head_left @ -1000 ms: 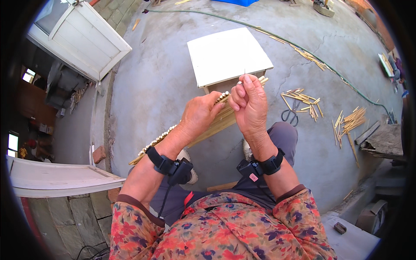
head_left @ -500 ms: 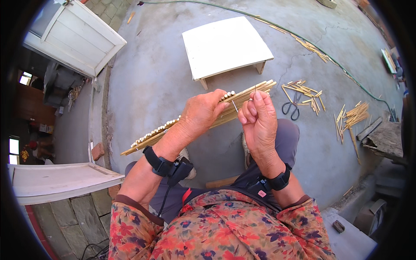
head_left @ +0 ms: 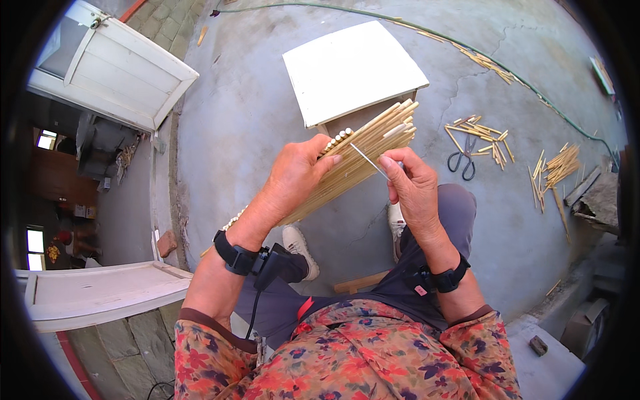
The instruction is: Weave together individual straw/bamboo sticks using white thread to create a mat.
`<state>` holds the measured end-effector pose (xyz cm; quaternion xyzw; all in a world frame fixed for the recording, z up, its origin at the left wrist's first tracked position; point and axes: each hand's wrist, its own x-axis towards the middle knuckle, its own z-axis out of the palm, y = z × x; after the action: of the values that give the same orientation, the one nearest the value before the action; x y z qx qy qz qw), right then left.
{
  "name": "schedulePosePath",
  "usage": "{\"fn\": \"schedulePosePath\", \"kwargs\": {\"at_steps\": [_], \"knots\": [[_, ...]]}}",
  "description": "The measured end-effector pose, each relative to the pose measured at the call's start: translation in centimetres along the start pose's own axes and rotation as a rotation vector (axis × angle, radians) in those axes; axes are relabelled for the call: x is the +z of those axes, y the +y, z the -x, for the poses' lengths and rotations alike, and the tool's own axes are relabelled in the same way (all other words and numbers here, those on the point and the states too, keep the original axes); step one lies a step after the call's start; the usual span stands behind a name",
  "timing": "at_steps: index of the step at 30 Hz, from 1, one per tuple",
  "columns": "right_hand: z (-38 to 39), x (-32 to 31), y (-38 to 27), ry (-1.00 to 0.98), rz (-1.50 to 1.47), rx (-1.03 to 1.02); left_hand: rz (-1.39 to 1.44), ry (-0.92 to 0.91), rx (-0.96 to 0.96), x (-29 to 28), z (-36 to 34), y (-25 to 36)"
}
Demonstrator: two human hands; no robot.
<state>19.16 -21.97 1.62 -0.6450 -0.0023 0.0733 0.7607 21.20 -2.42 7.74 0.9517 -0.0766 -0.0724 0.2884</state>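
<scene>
"Holding what, in our left grip [head_left: 298,168]?"
"Clamped on the stalk bundle [head_left: 343,170], slanting up to our right."
"And our right grip [head_left: 413,181]?"
"Closed on a white strand [head_left: 369,161] (quite straight) reaching the stalks; scissors [head_left: 469,151] lie farther right."

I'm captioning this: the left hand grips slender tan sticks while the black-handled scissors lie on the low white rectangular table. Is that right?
One thing is wrong: the head view shows the black-handled scissors lying on the grey concrete floor, right of the low white rectangular table. The left hand grips slender tan sticks, as you say.
</scene>
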Motion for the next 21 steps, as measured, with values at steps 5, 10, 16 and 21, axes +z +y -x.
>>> {"fn": "schedulePosePath", "kwargs": {"at_steps": [5,10,16,21], "knots": [[-1.5,1.8,0.4,-0.041,0.051,-0.13,0.111,-0.015,-0.016,-0.6,-0.3,0.0],[-2.6,2.5,1.0,-0.08,0.169,-0.324,0.131,-0.039,-0.041,-0.8,-0.7,-0.5],[-3.4,1.9,0.3,-0.083,0.253,-0.316,0.136,-0.037,-0.086,-1.0,-0.6,-0.5],[-3.7,1.9,0.5,-0.12,0.123,-0.258,0.223,-0.057,-0.053,-0.7,-0.5,0.3]]}}
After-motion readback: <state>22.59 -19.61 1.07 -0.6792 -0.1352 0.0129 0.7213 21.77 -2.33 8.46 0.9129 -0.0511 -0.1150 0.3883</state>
